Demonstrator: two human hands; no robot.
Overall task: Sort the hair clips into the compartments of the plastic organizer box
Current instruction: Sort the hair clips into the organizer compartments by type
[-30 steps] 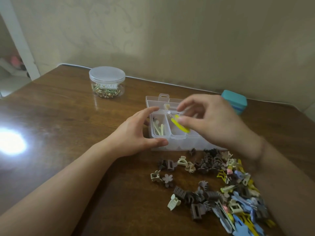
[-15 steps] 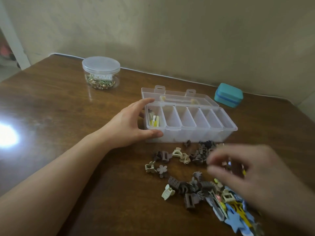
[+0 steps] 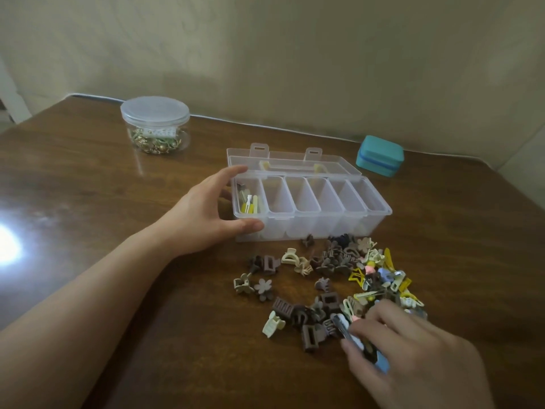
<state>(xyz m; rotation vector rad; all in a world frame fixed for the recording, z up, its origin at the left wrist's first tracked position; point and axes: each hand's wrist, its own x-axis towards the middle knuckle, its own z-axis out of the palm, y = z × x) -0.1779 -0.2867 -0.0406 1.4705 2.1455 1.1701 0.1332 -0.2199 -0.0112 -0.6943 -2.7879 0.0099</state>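
Hair clips [image 3: 339, 287] lie mostly unsorted in a heap on the worktop [image 3: 88, 178] just in front of the open plastic organizer box [image 3: 309, 219], whose leftmost compartment [image 3: 247, 199] alone holds a few clips; the other five appear empty. The left hand [image 3: 206, 214] clasps the box's left end, while the right hand [image 3: 413, 349] pinches a slim clip [image 3: 343, 329] at the heap's near edge, so sorting seems barely begun.
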